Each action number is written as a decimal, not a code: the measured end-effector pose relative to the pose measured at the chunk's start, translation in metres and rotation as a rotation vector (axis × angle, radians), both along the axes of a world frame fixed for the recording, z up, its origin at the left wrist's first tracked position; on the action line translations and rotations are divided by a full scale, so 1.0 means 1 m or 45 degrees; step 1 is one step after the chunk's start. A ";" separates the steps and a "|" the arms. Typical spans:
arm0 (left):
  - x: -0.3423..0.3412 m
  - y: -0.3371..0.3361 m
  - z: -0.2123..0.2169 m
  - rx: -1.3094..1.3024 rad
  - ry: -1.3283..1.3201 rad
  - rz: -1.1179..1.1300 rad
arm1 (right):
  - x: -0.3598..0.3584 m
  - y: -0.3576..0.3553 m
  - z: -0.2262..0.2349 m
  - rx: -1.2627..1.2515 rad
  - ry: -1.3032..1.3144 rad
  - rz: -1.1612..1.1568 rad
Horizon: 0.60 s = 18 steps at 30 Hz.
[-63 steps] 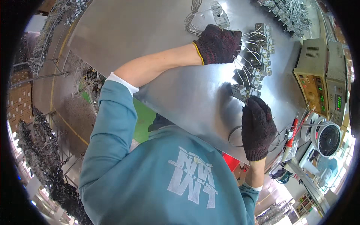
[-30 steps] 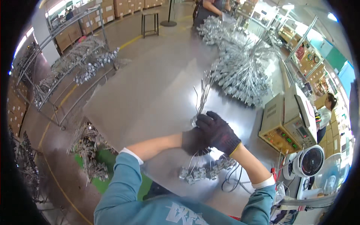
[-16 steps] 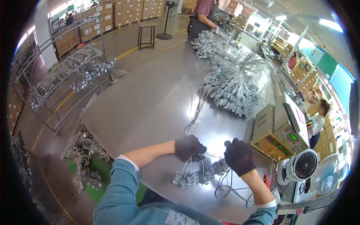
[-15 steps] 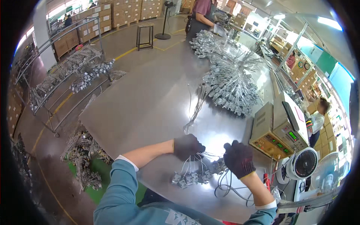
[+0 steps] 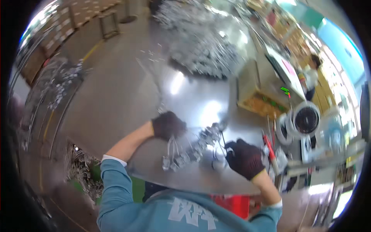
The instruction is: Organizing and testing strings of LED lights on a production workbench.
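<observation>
My left hand (image 5: 169, 125), in a dark knit glove, is closed around a bundle of thin grey cables. The far part of that cable bundle (image 5: 157, 89) trails away over the metal tabletop, its tips spread out. On the near side, the cables run to a row of small silver connectors (image 5: 189, 154) lying on the table between my hands. To the right, my right hand (image 5: 244, 157), also gloved, has its fingers curled beside a dark looped lead (image 5: 222, 154). Blur hides what, if anything, is between those fingers.
A large heap of cables with silver connectors (image 5: 205, 54) covers the far table. A boxy tester with green displays (image 5: 262, 91), a small white fan (image 5: 305, 118) and a red-handled tool (image 5: 269, 149) stand at the right. Cable-laden racks (image 5: 58, 83) are at the left.
The view has shifted and blurred. My right hand has dropped from above the connectors to their right, nearer me. My left hand keeps hold of the cable bundle.
</observation>
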<state>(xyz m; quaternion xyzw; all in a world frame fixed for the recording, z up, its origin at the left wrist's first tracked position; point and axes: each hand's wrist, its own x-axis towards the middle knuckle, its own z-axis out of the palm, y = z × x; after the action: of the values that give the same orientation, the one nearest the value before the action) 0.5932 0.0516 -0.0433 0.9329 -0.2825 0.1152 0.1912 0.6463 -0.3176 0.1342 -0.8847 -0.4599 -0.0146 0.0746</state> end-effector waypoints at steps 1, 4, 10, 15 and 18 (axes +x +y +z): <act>-0.003 0.001 0.004 0.046 0.000 -0.002 | 0.000 -0.002 0.000 0.026 0.102 0.007; -0.001 0.001 0.005 0.122 0.030 0.001 | -0.004 -0.013 -0.008 0.040 0.233 -0.084; -0.001 0.020 -0.004 0.049 -0.045 0.131 | 0.008 -0.098 -0.010 0.005 0.810 -0.202; -0.004 0.017 -0.002 0.113 0.009 0.185 | 0.000 -0.154 -0.001 -0.021 1.554 -0.804; -0.008 0.018 0.007 0.176 0.006 0.173 | 0.006 -0.220 -0.012 0.042 1.718 -0.863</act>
<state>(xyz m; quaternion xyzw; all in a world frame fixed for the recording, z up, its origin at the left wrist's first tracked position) 0.5855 0.0691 -0.0361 0.9612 -0.2253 0.1061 0.1187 0.6526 -0.5374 0.1218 -0.7936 -0.0168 0.5012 0.3446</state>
